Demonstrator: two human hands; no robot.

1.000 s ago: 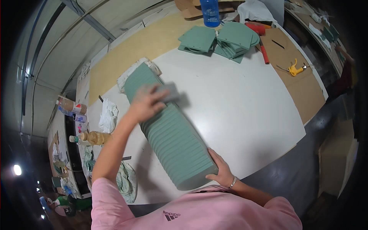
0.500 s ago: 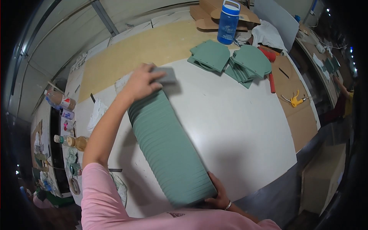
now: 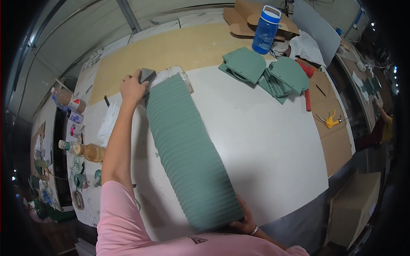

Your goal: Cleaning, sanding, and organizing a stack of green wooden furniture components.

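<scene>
— So, where is the long row of thin green flat pieces (image 3: 188, 158) stacked face to face?

— Lying on its side across the white counter (image 3: 265, 141), running from the far edge by the tan board (image 3: 179, 51) down to the person's chest.

— And the left hand (image 3: 133, 87)?

— Stretched out to the far end of the row, fingers closed around a small grey block (image 3: 147, 75) that sits against the row's last piece.

— The right hand (image 3: 244, 222)?

— At the near end, fingers curled against the row's end face, bracing it; a ring shows on one finger.

— Anything else nearby?

— Two loose heaps of green plates (image 3: 269, 72) lie well apart at the far right, beside a blue plastic bottle (image 3: 265, 29). Bottles (image 3: 83, 149) stand to the left.
</scene>
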